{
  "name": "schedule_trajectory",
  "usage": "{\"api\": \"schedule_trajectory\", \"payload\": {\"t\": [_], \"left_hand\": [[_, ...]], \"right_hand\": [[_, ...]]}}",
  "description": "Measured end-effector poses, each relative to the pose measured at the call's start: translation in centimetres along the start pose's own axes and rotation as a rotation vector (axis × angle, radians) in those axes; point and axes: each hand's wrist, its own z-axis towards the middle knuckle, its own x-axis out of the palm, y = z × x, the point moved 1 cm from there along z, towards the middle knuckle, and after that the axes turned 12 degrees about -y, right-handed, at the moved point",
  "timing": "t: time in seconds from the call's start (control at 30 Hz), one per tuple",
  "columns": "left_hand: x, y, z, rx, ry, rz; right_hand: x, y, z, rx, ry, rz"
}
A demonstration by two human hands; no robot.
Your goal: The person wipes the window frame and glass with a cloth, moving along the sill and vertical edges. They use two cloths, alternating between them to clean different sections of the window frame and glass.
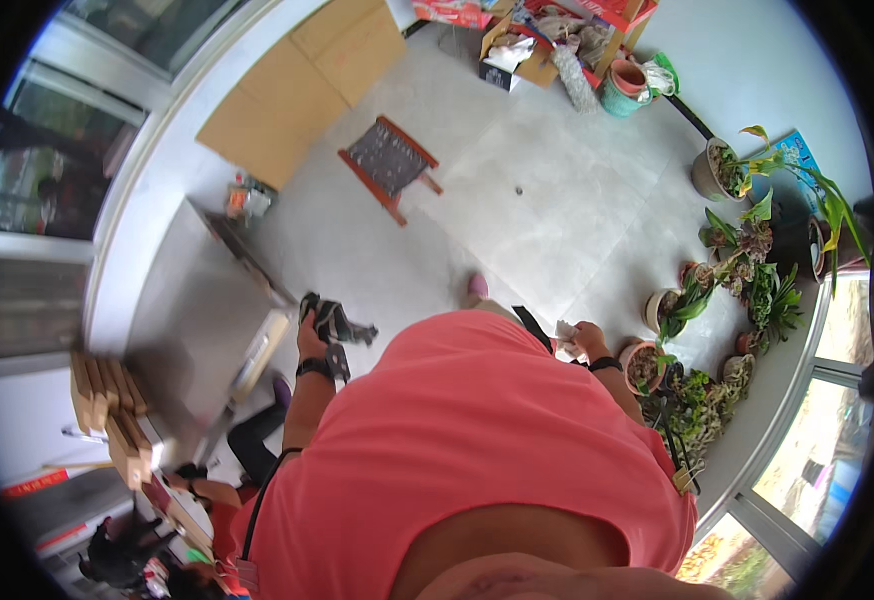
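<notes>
My left hand grips a dark cloth with pale stripes, which hangs out to the right of my fingers over the floor. On that wrist sits a black band with a dark flat piece beside it. Low by my right hip, my right hand is closed on a small whitish thing, perhaps paper or cloth; its far side is hidden by my fingers. A black strap sticks out next to my shirt. The nearest thing to my right hand is a potted plant.
A low folding stool with a dark fabric seat stands ahead on the tiled floor. Several potted plants line the right wall. Flattened cardboard leans far left; an open box stands behind. Another person is at lower left.
</notes>
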Motion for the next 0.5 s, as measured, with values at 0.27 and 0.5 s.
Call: {"api": "schedule_trajectory", "payload": {"t": [0.27,0.5], "left_hand": [[13.8,-9.7,5.8,-0.033,-0.001,0.128],[25.0,-15.6,19.0,-0.149,0.230,0.625]], "right_hand": [[-5.2,9.3,8.0,0.077,-0.046,0.143],[-2.9,13.0,6.5,0.342,-0.280,0.122]]}}
